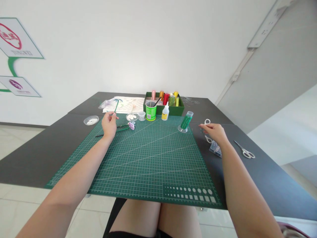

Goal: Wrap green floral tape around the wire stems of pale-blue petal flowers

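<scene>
My left hand (109, 124) is raised over the far left part of the green cutting mat (148, 162), its fingers pinched on a thin green stem (116, 105) that points up and away. Just right of that hand lie another green stem and a small purple flower (131, 125) on the mat. My right hand (215, 131) rests at the mat's right edge with fingers curled over white-handled scissors (207, 122); whether it grips them is not clear. A green thread spool on a clear stand (185, 122) stands left of that hand.
A green box (182, 109) of coloured spools sits at the back, with a green cup (151, 111) of sticks, a glue bottle (165, 112) and small dishes (132, 117) before it. A clear dish (91, 120) lies far left, a second pair of scissors (244, 150) far right, papers (126, 104) behind.
</scene>
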Demonstrator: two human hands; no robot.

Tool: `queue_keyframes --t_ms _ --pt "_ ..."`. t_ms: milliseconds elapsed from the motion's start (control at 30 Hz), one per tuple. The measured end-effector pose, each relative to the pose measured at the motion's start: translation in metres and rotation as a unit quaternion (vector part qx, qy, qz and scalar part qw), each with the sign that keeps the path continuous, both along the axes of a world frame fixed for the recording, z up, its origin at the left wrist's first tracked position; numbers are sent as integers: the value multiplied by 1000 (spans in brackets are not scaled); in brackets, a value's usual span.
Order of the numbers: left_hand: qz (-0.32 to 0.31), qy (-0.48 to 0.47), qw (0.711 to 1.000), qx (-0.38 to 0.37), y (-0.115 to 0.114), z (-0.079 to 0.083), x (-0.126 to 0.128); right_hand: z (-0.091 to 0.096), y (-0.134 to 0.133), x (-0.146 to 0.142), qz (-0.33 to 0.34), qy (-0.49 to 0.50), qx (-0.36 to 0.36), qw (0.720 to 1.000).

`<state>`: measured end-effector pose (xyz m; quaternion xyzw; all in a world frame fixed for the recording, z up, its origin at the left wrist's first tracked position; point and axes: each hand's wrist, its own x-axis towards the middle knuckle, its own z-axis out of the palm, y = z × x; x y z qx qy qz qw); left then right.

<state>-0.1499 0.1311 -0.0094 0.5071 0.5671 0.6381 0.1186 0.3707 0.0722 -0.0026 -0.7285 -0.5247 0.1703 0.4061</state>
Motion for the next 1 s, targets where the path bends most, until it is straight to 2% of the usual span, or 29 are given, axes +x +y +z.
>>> queue_keyframes --t_ms 167,367,767,1000 --pt "-4 2 1000 6 0 0 0 -6 3 1 11 36 -6 999" --pt "-10 -6 1000 15 1 -1 0 -4 0 4 39 33 -14 999" --pt "-10 -7 1000 2 -2 2 1 -4 1 2 75 -104 -107 986" --pt "-4 0 1000 3 -5 4 4 -4 2 1 85 -161 -135 974"
